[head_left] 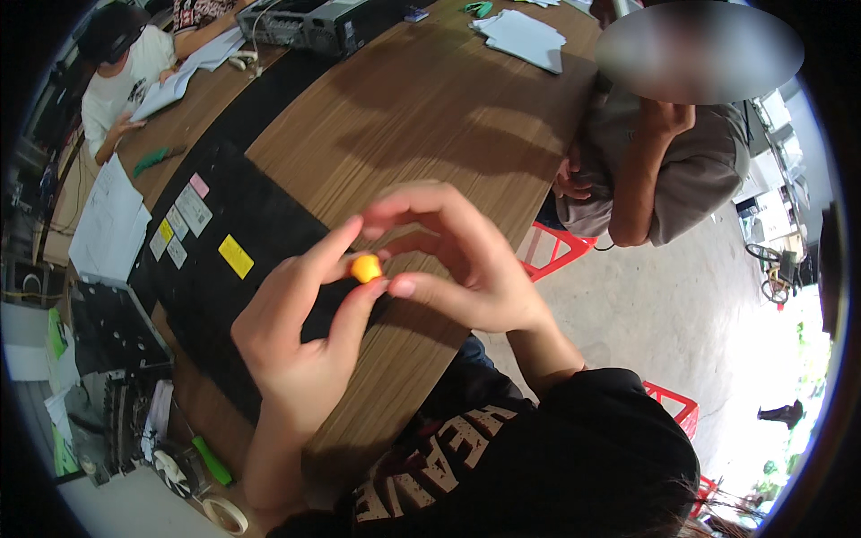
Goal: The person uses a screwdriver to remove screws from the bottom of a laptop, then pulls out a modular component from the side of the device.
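Note:
A small, rounded yellow-orange piece [366, 268] sits among my fingertips above the table; its exact kind is too small to tell. My left hand [291, 336] is closed on it, thumb tip at its lower edge and a finger behind it. From the other side my right hand [489, 273] curls round, with its thumb tip beside the left thumb and a bent finger reaching the piece. Both index fingers arch over the top, their tips meeting. Below the hands lies a flat black panel [287, 202] with several white, yellow and pink labels, partly hidden by my left hand.
The wood-grain table [421, 99] carries paper sheets [520, 40], a computer case [309, 27] and a green-handled tool [152, 161]. A tape roll [224, 516] and green screwdriver [213, 460] lie lower left. One person [664, 170] sits at right on a red stool [560, 251]; another [126, 76] handles papers.

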A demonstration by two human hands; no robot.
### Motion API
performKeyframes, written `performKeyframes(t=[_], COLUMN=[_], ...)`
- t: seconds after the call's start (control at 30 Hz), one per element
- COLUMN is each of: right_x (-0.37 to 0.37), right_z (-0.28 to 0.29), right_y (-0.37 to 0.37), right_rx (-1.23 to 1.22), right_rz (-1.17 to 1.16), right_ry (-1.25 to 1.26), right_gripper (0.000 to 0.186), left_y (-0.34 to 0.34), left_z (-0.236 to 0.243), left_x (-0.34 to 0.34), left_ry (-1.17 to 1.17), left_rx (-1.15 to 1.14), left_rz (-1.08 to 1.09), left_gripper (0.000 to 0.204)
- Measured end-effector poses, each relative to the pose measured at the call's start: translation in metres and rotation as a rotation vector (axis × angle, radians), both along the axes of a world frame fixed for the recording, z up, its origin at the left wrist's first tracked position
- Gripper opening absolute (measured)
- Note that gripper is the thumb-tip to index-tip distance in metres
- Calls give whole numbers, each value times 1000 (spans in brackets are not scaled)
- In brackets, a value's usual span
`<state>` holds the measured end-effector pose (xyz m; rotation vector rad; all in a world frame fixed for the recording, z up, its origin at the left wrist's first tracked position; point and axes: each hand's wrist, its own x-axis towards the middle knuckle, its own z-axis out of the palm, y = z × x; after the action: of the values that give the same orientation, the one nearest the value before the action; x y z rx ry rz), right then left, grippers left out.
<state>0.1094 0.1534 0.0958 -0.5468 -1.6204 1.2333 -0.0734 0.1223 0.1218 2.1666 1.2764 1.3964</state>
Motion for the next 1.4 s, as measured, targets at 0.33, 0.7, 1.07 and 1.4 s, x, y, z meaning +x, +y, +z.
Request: performKeyframes(t=[0.33, 0.7, 1.07, 1.4], right_x=[2, -14, -16, -17], right_z=[18, 39, 53, 47], right_y=[36, 21, 7, -3], right_rx=[592, 656, 914, 1013], right_rz=[41, -230, -351, -449], right_ry=[-348, -619, -1007, -1140], right_gripper=[39, 31, 38, 47], left_y=[35, 25, 25, 20], left_z=[-31, -36, -48, -55], left_x=[-12, -25, -13, -11], left_ry=[-542, -346, -167, -226], left_rx=[-317, -312, -141, -110], left_rz=[-432, -451, -324, -385], left_gripper=[32, 26, 21, 23])
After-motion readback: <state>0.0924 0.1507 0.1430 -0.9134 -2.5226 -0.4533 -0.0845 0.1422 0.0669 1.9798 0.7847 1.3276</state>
